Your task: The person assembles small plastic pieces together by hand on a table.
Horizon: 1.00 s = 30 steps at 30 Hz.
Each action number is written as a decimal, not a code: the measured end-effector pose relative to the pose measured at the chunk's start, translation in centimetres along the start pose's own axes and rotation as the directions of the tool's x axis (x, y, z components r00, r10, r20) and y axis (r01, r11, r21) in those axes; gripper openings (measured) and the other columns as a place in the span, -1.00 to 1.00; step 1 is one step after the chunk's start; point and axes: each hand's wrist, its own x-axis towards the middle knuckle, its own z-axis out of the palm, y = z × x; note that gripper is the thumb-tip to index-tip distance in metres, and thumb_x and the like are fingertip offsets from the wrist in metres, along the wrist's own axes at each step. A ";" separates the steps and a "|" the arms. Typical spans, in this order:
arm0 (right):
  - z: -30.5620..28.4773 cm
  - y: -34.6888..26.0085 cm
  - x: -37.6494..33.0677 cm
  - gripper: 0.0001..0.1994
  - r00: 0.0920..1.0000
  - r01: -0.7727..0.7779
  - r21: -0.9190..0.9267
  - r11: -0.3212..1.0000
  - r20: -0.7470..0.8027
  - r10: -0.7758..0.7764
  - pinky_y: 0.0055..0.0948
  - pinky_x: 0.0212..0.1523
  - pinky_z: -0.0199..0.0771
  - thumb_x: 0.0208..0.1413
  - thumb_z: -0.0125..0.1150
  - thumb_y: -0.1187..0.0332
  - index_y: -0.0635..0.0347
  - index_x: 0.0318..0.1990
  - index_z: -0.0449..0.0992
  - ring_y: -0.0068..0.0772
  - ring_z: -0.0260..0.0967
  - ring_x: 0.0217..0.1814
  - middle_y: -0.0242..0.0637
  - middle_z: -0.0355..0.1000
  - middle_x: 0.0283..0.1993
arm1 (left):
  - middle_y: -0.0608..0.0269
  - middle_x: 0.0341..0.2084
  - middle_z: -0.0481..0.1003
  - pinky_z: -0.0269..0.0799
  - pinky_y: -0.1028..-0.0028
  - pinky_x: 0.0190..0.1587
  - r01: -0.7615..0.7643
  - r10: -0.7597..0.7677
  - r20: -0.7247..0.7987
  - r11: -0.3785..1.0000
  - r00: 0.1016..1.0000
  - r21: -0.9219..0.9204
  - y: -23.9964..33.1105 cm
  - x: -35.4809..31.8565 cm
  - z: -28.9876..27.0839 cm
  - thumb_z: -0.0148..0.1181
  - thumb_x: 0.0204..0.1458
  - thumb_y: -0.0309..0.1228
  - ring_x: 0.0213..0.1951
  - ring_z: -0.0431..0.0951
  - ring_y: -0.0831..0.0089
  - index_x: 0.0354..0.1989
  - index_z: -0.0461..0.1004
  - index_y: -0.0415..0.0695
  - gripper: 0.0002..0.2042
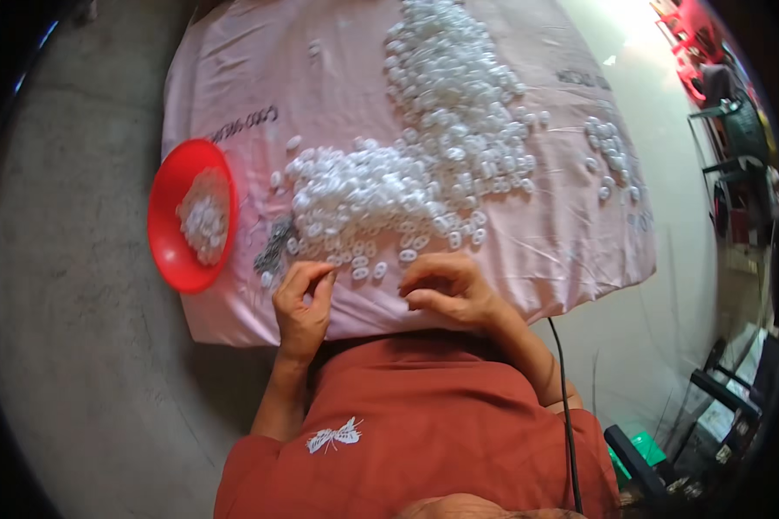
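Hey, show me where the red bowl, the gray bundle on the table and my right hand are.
Red bowl (166,227): head view, bare inner wall on its left side.
Gray bundle (274,246): head view, middle of the bundle.
Right hand (466,291): head view, middle of the hand.

Near the white pile (355,186): left hand (296,318) pinched, right hand (463,290) half-curled; left of it, a red bowl (169,233).
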 end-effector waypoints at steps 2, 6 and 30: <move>-0.8 -0.8 -1.0 -0.91 0.999 -0.052 0.091 0.994 -0.004 0.053 -0.64 -0.33 0.43 0.06 0.21 0.56 0.36 -0.26 0.51 -0.62 0.44 -0.30 -0.33 0.45 -0.35 | 0.30 -0.40 0.46 0.35 0.64 -0.37 -0.034 0.034 -0.020 0.999 0.999 0.011 1.2 -0.7 0.7 0.19 -0.02 -0.68 -0.41 0.43 0.63 -0.30 0.52 -0.23 -0.87; 0.9 0.8 0.7 -0.90 0.998 -0.027 0.142 0.989 -0.060 0.036 -0.62 -0.28 0.45 0.05 0.20 0.60 0.36 -0.25 0.51 -0.61 0.44 -0.29 -0.33 0.45 -0.30 | 0.31 -0.42 0.45 0.33 0.63 -0.40 0.003 -0.004 0.027 1.000 1.000 0.014 0.0 -0.3 -1.0 0.19 -0.03 -0.68 -0.44 0.42 0.62 -0.31 0.51 -0.24 -0.88; 1.0 1.5 0.4 -0.88 0.917 0.191 -0.113 0.975 -0.334 -0.218 -0.58 -0.34 0.46 0.09 0.09 0.66 0.40 -0.22 0.47 -0.49 0.44 -0.35 -0.17 0.45 -0.24 | 0.20 -0.49 0.42 0.38 0.49 -0.46 -0.118 0.096 0.195 0.987 0.976 0.105 0.9 0.3 1.9 0.27 -0.14 -0.65 -0.51 0.48 0.41 -0.34 0.44 -0.20 -0.82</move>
